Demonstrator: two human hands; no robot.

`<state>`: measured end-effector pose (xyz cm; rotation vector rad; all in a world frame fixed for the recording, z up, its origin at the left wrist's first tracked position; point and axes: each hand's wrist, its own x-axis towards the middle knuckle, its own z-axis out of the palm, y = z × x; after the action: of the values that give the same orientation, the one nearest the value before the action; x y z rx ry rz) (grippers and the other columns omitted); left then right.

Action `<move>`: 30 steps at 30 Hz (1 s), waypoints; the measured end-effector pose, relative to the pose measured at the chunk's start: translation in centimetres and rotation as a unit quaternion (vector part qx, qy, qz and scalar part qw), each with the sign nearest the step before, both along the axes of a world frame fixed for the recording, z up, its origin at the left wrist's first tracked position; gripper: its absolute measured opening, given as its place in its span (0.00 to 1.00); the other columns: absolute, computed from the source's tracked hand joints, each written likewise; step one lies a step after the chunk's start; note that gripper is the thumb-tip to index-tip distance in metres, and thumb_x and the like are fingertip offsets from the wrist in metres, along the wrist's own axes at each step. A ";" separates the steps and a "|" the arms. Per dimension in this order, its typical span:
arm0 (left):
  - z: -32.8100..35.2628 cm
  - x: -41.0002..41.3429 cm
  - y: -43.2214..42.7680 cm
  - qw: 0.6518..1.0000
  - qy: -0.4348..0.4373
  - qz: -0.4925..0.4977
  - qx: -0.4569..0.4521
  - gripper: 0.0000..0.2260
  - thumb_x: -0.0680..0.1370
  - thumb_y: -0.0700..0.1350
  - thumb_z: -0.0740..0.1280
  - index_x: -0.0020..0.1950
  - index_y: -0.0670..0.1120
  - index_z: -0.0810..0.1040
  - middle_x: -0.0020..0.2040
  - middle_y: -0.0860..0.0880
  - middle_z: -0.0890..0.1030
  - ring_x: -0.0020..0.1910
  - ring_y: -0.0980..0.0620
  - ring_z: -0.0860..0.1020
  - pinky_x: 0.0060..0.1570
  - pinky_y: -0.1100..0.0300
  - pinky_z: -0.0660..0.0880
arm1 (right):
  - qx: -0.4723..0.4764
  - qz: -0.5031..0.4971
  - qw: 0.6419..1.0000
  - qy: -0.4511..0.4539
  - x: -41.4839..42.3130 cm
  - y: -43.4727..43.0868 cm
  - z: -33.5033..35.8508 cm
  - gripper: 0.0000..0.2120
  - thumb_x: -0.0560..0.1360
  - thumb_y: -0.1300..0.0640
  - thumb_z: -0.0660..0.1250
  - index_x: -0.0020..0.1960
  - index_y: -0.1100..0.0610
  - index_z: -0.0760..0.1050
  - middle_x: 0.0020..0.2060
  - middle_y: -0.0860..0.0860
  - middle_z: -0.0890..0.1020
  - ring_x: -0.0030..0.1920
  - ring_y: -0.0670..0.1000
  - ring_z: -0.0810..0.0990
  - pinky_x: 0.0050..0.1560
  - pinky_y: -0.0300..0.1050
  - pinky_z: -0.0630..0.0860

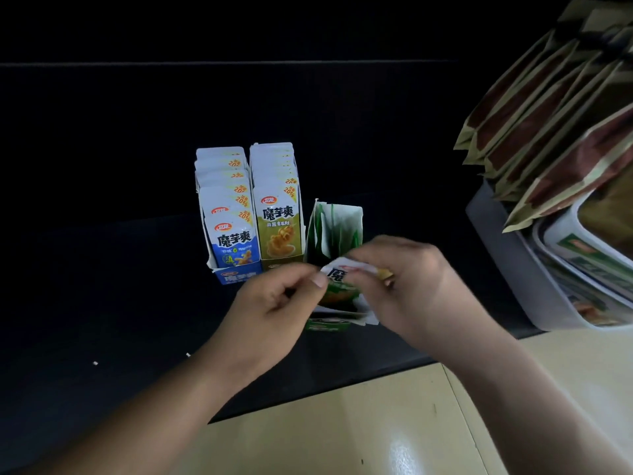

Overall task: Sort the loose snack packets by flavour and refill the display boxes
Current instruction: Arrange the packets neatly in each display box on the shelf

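Note:
Three display boxes stand side by side on a dark shelf. The blue box [236,276] holds several blue-and-white packets [230,214]. To its right, the yellow box [281,262] is packed with yellow packets [278,214]. The green box [327,324] on the right is mostly hollow, its white inner wall [337,231] showing. My left hand [274,303] and my right hand [411,286] both pinch a green packet [342,282] over the front of the green box. The packet's lower part is hidden between my hands.
The dark shelf [102,303] ends at a front edge above a pale yellow tiled floor [342,423]. At the right, a grey tray [507,262] holds tubs, and several brown and gold bags [548,114] hang above it.

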<state>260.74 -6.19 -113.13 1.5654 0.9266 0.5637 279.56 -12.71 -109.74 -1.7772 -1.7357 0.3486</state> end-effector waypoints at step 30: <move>-0.4 -1.5 0.6 0.985 0.030 -0.160 0.049 0.09 0.83 0.42 0.66 0.51 0.57 0.77 0.50 0.52 0.84 0.51 0.48 0.83 0.54 0.46 0.80 | -0.087 -0.198 0.936 0.279 1.2 -1.2 -1.2 0.06 0.83 0.55 0.66 0.48 0.52 0.79 0.40 0.53 0.86 0.40 0.56 0.86 0.44 0.61 0.85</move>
<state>259.19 -5.58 -113.56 1.7848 0.6799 0.3376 280.78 -13.95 -110.92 -1.8628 -0.9521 0.7620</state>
